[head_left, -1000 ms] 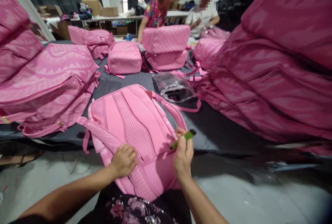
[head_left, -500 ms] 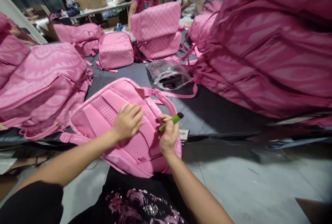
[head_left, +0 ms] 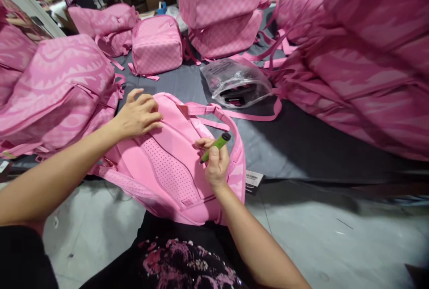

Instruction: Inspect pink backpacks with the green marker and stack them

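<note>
A pink backpack [head_left: 170, 164] lies with its padded, perforated back panel facing up, partly over the table's front edge and close to my body. My left hand [head_left: 139, 115] rests on the bag's far left part, fingers spread and slightly curled, holding nothing. Between the thumb and fingers of my right hand [head_left: 217, 166] is a green marker pen [head_left: 216, 147] with a black end, slanting over the right side of the panel. Beside the bag's right edge hangs a tag [head_left: 254, 178] with a printed label.
On the dark-covered table [head_left: 301, 146] lies a clear plastic bag [head_left: 237, 84] with dark items inside. A tall pile of pink backpacks [head_left: 375, 70] stands at the right. More stand at the left [head_left: 63, 88] and back, including a small checkered one [head_left: 157, 44].
My left hand has moved from the middle of the panel to the bag's upper left. The right hand still holds the marker pen over the panel. The camera view has tilted down.
</note>
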Motion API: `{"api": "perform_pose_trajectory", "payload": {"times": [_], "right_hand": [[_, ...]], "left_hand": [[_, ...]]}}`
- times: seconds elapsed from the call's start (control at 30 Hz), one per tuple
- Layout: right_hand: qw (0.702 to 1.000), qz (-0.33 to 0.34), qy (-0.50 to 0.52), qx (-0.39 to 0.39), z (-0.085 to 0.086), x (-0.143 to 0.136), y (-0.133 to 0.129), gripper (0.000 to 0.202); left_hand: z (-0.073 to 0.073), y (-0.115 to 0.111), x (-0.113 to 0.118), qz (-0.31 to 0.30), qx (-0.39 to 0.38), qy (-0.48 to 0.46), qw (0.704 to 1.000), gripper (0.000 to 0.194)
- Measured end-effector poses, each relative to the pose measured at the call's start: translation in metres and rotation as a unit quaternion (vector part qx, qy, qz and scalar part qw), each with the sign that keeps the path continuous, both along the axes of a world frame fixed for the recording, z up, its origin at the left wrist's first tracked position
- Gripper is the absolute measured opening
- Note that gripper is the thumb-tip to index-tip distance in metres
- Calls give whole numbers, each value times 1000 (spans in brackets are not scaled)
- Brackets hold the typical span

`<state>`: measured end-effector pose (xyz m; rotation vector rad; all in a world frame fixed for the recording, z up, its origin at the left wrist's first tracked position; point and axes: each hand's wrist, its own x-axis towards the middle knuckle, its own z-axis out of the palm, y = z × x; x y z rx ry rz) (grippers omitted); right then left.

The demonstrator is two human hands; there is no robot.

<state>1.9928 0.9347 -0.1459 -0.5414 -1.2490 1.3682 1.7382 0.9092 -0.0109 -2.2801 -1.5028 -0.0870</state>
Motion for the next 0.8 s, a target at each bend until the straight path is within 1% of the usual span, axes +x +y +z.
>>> {"api": "perform_pose_trajectory", "payload": {"times": [0.07, 0.1, 0.17, 0.2, 0.23, 0.3, 0.37, 0.43, 0.47, 0.53, 0.6, 0.63, 0.73, 0.8], "right_hand": [[1000, -2, -24, -20, 8, 3, 1, 28], [998, -13, -54, -22, 12, 5, 1, 30], [992, -41, -117, -19, 21, 9, 4, 33], [989, -55, -138, -17, 25, 11, 6, 35], [987, -68, -145, -20, 28, 13, 9, 35], [987, -94, -126, -40, 31, 19, 15, 36], [988, -104, -101, -61, 30, 26, 19, 36], [989, -95, -96, -64, 28, 32, 20, 33], [989, -96, -105, -50, 26, 34, 19, 31], [982, -127, -139, 7, 21, 38, 15, 29], [967, -165, -182, 73, 16, 39, 10, 27], [960, -171, -200, 94, 14, 39, 9, 26], [958, -143, -226, 104, 10, 37, 8, 23], [957, -124, -238, 109, 12, 35, 10, 19]], "left_hand": [[-5, -2, 17, 50, 11, -35, 998, 64], [-10, -3, 30, 49, 2, -39, 998, 64], [-22, -4, 60, 1, -43, -27, 999, 57], [-29, -5, 73, -25, -62, -23, 997, 50], [-35, -8, 85, -38, -69, -27, 997, 43], [-47, -15, 98, -18, -37, -55, 998, 29], [-58, -24, 101, 5, 16, -88, 996, 18], [-67, -30, 98, -9, 57, -110, 992, 12], [-71, -31, 95, -24, 73, -118, 990, 11], [-76, -31, 92, -51, 98, -125, 986, 12], [-79, -29, 92, -59, 109, -124, 985, 13], [-79, -28, 92, -56, 112, -120, 985, 13], [-79, -28, 95, -45, 115, -109, 986, 12], [-79, -28, 96, -47, 116, -108, 986, 10]]}}
